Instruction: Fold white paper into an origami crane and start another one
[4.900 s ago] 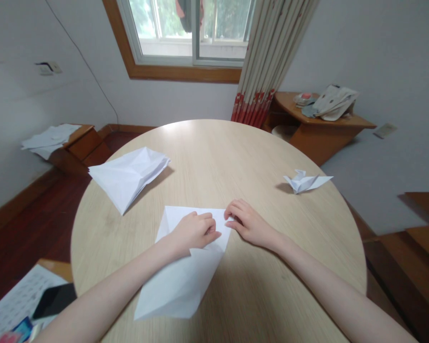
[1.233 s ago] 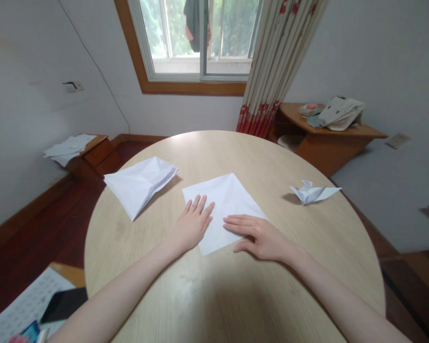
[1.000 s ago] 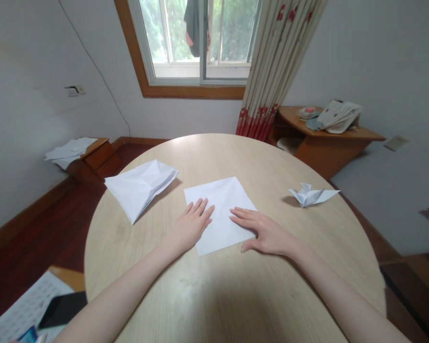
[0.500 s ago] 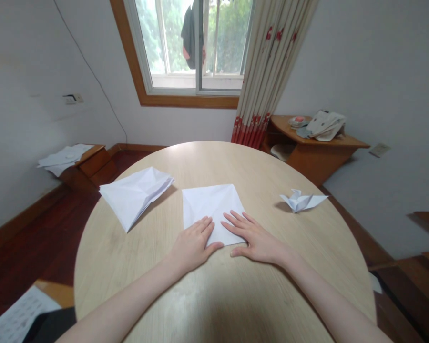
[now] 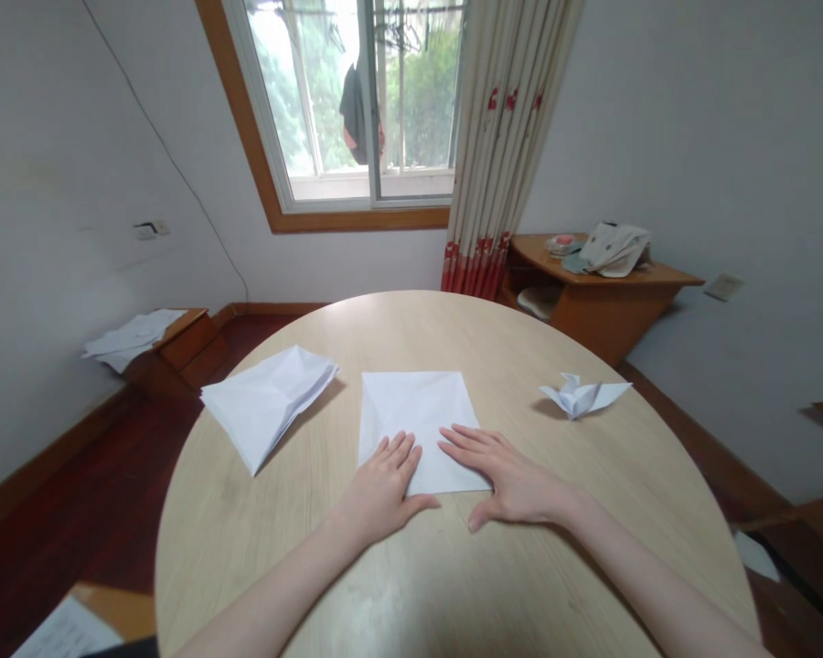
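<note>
One squarish piece of white paper (image 5: 411, 402) lies flat in front of me, near the middle of the round table (image 5: 445, 594); I can't tell how many layers it has. Both my hands rest on it, two in all, fingers stretched out, palms down, grasping nothing. My left hand (image 5: 388, 484) covers its near left corner and my right hand (image 5: 514, 475) lies over its right edge, low down. Both thumbs reach past the near edge onto the wood.

Two other paper things share the tabletop. To the left, well apart from the sheet, sits one bundle of folded paper (image 5: 267, 397), its layers too tight for me to count. To the right, also apart, is one folded paper bird (image 5: 580, 399).

Past the table stand one window (image 5: 370, 196) and one patterned curtain (image 5: 500, 155). Right of that, one wooden desk (image 5: 603, 311) bears a pale bag (image 5: 614, 249); at left, one low cabinet (image 5: 192, 347) bears loose papers (image 5: 133, 336), number unclear.
</note>
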A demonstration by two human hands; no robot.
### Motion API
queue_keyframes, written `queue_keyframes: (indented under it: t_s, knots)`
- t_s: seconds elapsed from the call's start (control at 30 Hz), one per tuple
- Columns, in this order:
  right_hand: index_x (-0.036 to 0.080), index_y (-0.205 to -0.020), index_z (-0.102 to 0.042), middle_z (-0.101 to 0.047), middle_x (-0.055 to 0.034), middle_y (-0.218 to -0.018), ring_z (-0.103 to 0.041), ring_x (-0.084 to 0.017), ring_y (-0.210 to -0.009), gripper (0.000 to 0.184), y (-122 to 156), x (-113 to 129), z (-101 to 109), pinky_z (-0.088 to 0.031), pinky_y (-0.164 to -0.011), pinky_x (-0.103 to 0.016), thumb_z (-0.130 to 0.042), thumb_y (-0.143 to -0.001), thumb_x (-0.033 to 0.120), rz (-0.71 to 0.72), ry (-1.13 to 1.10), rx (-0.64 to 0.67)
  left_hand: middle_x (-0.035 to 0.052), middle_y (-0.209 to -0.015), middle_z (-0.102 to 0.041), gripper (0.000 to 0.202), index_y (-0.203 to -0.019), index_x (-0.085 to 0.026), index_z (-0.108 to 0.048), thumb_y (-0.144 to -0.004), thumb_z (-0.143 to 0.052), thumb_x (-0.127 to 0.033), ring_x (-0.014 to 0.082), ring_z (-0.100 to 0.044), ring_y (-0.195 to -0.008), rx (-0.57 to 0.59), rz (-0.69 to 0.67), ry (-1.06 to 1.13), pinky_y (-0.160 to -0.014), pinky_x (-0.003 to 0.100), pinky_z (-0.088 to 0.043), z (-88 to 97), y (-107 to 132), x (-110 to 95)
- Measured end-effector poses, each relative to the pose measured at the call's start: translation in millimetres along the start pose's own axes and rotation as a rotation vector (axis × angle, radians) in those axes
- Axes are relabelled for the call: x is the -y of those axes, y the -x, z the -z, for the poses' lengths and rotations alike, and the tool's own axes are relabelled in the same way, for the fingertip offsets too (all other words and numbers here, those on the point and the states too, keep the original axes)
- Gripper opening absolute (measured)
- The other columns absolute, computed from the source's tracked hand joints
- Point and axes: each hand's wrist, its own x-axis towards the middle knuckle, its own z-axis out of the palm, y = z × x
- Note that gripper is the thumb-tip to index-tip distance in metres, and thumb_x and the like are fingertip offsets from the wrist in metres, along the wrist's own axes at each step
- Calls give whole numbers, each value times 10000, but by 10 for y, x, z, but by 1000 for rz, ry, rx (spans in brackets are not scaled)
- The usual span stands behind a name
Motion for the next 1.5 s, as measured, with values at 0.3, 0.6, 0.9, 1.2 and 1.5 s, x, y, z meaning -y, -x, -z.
queue_keyframes:
  t_s: [0.3, 0.6, 0.9, 1.2, 1.5]
  knots:
    - [244, -1459, -341, -292, -145, -1529, -149, -361, -1433, 1041, 5, -54, 15, -28, -1126, -593, -640, -613, 772, 14, 57, -64, 202, -1369, -509, 559, -1292, -90, -514, -944, -434, -520, 334, -430, -1314, -24, -87, -70, -1054, 517, -402, -7, -15, 4]
    - [245, -1463, -329, -232, -136, -1550, -112, -359, -1440, 1102, 48, -63, 116, -81, -1135, -586, -715, -554, 734, -47, -79, -33, 135, -1317, -579, 423, -1230, -144, -586, -1000, -354, -413, 278, -497, -1273, -54, -86, 32, -1066, 476, -405, 23, -35, 102]
    - [325, -1312, -542, -526, -40, -1388, -331, -264, -1386, 466, 42, -50, 105, -103, -1114, -618, -493, -878, 161, 123, -5, -176, 87, -1366, -540, 387, -1263, -164, -582, -1012, -348, -343, 225, -442, -1320, 22, -49, 173, -1121, 441, -346, 128, -39, 178]
    - [284, -1240, -610, -613, -18, -1268, -549, -202, -1224, 493, -5, -97, 27, -340, -1089, -492, -387, -844, 93, 139, -185, -75, 92, -1358, -541, 381, -1256, -170, -595, -1008, -359, -337, 210, -441, -1320, 30, -43, 262, -1132, 449, -324, 154, -47, 190]
    - [222, -905, -759, -759, -53, -925, -672, -241, -841, 300, 9, -49, 71, -496, -796, -380, -571, -817, 438, -162, -493, -265, 69, -1347, -553, 389, -1267, -197, -587, -1016, -328, -342, 183, -443, -1319, 30, -54, 317, -1138, 434, -320, 159, -49, 162]
